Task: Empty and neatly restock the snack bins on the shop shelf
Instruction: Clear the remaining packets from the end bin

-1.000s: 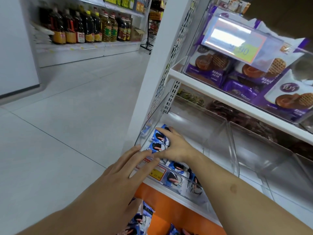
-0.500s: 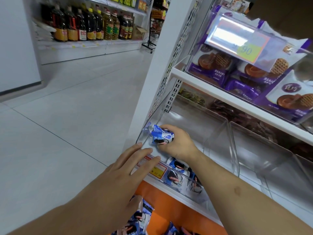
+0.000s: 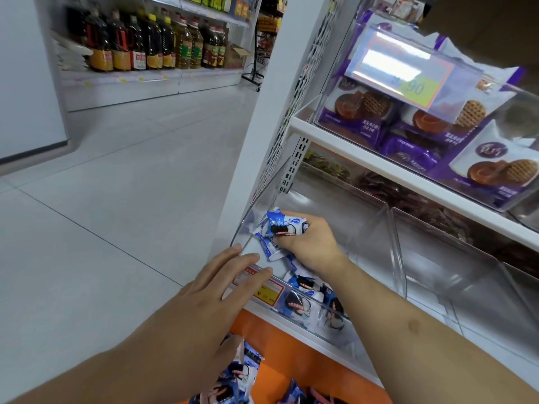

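- Nearest the camera, more blue-and-white snack packets (image 3: pixel 233 380) lie below the shelf against an orange panel (image 3: pixel 280 354); the bottom edge of the picture cuts them off, and the left forearm covers part of them.
- The left hand (image 3: pixel 215 290) lies flat with straight fingers, spread a little, touching the front lip of the clear snack bin (image 3: pixel 376 228) and partly covering its red and yellow price label (image 3: pixel 267 291).
- It holds nothing.
- Loose cookie packets (image 3: pixel 303 298) sit in the bin's front corner, just below the right wrist.
- The right hand (image 3: pixel 309 243) reaches inside the bin with its fingers curled round a small bunch of packets (image 3: pixel 280 228), lifted off the bin floor, near the left wall.
- How many packets it grips is hard to count, perhaps three or four.
- The neighbouring clear bin (image 3: pixel 455 258) stands to the right.
- On the shelf above, purple waffle cookie bags (image 3: pixel 408 135) fill a bin behind a glare-washed price tag (image 3: pixel 399 71).
- Across the aisle, oil bottles (image 3: pixel 145 42) line a far shelf, blurred.
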